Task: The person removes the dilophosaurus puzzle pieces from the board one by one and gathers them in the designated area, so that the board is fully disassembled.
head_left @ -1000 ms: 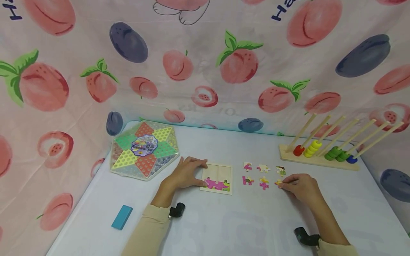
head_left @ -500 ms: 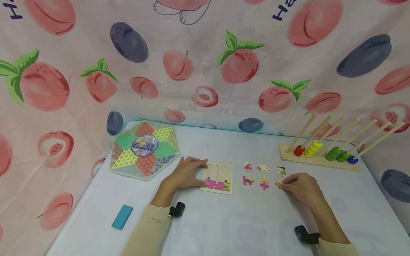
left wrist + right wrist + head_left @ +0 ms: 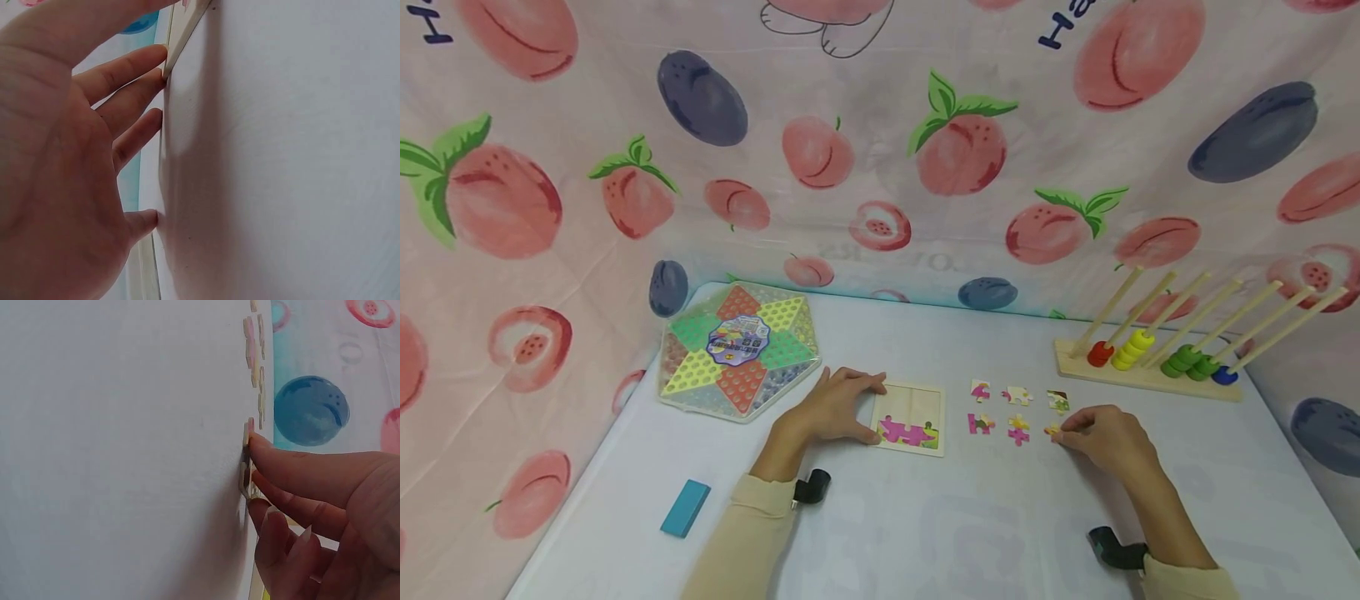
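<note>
In the head view, my left hand (image 3: 833, 407) rests against the left side of a wooden puzzle tray (image 3: 942, 417). Its fingers are spread fairly straight, with fingertips on the edge; in the left wrist view, fingers of that hand (image 3: 119, 84) touch the tray's rim (image 3: 181, 37). Joined pink and green pieces (image 3: 907, 432) line the tray's lower part; bare wood shows above. My right hand (image 3: 1108, 435) pinches a small jigsaw piece (image 3: 1050, 430) at the right end of the lower row. In the right wrist view, thumb and fingers close on that piece (image 3: 246, 450), partly hiding it.
Several loose jigsaw pieces (image 3: 1018, 396) lie in two rows between tray and right hand. A boxed Chinese checkers board (image 3: 790, 350) lies back left. A bead-peg abacus (image 3: 1150, 377) stands back right. A blue block (image 3: 686, 508) lies front left. A fruit-print cloth (image 3: 880, 125) hangs behind.
My left thumb has shifted slightly left, off the pink pieces to the tray's edge. My right hand stays almost still at the same jigsaw piece.
</note>
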A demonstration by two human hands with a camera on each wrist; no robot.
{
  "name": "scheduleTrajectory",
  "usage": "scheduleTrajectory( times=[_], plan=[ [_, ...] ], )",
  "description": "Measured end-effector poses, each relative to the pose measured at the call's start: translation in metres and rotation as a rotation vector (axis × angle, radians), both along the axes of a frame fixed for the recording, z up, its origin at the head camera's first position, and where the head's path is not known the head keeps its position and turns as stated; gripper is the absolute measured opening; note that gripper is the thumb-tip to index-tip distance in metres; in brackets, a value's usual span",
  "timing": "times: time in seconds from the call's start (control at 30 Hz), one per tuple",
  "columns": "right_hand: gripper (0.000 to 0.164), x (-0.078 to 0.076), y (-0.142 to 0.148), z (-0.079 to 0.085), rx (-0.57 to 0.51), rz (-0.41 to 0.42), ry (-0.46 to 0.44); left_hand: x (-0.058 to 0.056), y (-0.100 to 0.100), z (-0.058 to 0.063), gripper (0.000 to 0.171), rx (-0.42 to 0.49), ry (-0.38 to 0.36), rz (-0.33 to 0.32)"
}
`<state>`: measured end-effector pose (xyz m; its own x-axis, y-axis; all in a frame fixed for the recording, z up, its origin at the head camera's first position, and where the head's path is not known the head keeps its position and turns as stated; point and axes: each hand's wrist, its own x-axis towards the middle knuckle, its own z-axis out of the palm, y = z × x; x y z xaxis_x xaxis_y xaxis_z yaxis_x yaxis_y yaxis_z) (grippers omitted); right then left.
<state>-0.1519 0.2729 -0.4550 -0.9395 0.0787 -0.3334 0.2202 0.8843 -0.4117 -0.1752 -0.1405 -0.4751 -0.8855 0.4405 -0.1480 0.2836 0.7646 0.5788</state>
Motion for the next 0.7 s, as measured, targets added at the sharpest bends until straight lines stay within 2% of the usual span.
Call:
scheduleTrajectory(
  times=[0.4, 0.7],
  plan=[
    [0.034, -0.001, 0.0, -0.005, 0.021, 0.023, 0.079, -0.001, -0.002, 0.005, 0.076, -0.013, -0.043, -0.026],
    [0.044, -0.006, -0.009, 0.005, -0.036, 0.004, 0.083, -0.002, -0.004, 0.004, 0.079, -0.015, -0.043, -0.036]
  ],
)
